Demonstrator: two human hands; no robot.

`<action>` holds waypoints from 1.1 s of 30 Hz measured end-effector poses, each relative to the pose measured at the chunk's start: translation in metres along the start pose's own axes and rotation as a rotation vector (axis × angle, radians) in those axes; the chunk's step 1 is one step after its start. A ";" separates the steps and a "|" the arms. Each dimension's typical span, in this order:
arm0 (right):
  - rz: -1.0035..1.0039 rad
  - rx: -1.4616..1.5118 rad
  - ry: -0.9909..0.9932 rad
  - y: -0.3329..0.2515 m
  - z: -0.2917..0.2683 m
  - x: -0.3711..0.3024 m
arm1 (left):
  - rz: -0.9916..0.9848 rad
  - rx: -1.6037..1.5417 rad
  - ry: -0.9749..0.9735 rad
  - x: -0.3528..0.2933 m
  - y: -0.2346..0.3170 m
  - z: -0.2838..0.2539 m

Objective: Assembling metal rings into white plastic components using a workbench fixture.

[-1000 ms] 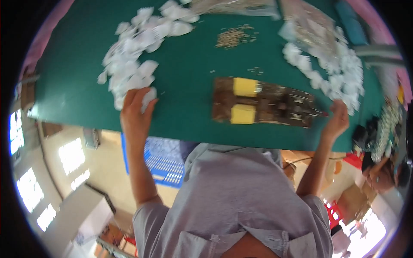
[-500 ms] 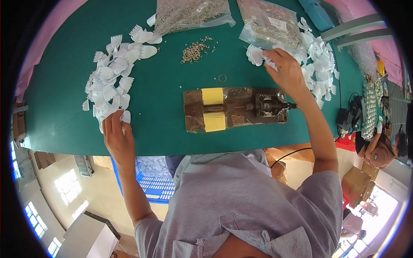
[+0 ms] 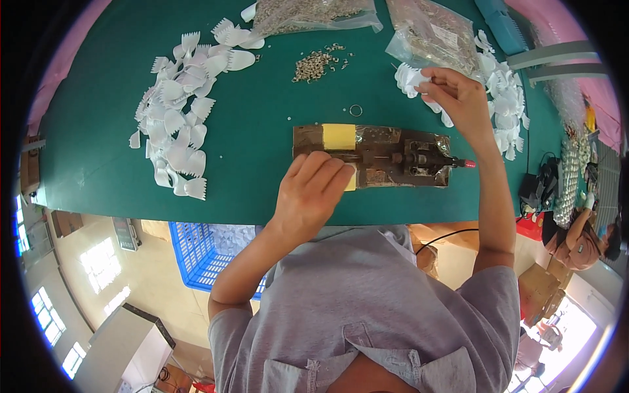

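Note:
My left hand [image 3: 311, 193] is over the left end of a brown, tape-wrapped fixture [image 3: 377, 136] with yellow patches [image 3: 339, 136] and a dark metal clamp [image 3: 422, 159]. Its fingers are bent together; whatever they hold is hidden beneath them. Farther right, my right hand [image 3: 455, 98] pinches at a white plastic piece with a toothed edge [image 3: 414, 80]. Loose pieces of the same sort form a white pile [image 3: 173, 121] on the left and another white pile [image 3: 508, 101] on the right. Small metal clips [image 3: 314, 65] lie heaped beyond the fixture, near a thin ring [image 3: 356, 110].
Two clear bags of small metal parts, one bag [image 3: 314, 16] and another bag [image 3: 436, 36], lie along the far side of the green table [image 3: 255, 144]. A blue basket [image 3: 196, 262] stands below the near edge. Another person [image 3: 576, 239] is at far right.
My left hand has moved right, from the left pile to the fixture. My right hand stays by the right-hand white pieces, its fingers shifted slightly. The whole view has shifted a little.

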State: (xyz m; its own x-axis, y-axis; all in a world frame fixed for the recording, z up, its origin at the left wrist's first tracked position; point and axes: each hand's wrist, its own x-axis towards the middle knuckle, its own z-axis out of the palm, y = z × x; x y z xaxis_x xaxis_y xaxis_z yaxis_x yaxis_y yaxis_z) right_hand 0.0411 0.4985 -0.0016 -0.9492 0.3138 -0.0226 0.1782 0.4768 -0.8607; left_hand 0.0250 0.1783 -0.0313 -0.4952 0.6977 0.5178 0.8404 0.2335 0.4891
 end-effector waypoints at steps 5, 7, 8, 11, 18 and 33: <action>0.037 0.111 -0.094 -0.043 0.033 -0.028 | -0.021 0.014 -0.059 0.004 0.001 -0.011; 0.004 0.081 -0.161 -0.056 0.054 -0.033 | -0.026 0.025 -0.085 0.005 0.003 -0.014; 0.037 0.140 -0.198 -0.055 0.064 -0.035 | -0.049 0.054 -0.141 0.006 0.003 -0.015; 0.096 0.210 -0.275 -0.057 0.083 -0.037 | -0.054 0.079 -0.171 0.005 -0.005 -0.012; -0.426 -0.203 -0.267 -0.043 0.099 -0.044 | -0.079 0.091 0.018 -0.009 -0.005 0.004; -0.857 -0.544 0.083 -0.032 0.117 -0.085 | -0.365 -0.311 -0.125 -0.002 -0.027 -0.006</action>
State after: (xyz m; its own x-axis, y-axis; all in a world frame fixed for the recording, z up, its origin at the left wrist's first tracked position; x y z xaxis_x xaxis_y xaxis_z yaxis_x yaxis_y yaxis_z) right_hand 0.0859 0.3604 -0.0311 -0.7957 -0.2628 0.5458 -0.4400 0.8700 -0.2225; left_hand 0.0022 0.1661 -0.0410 -0.6991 0.6879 0.1948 0.5018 0.2780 0.8191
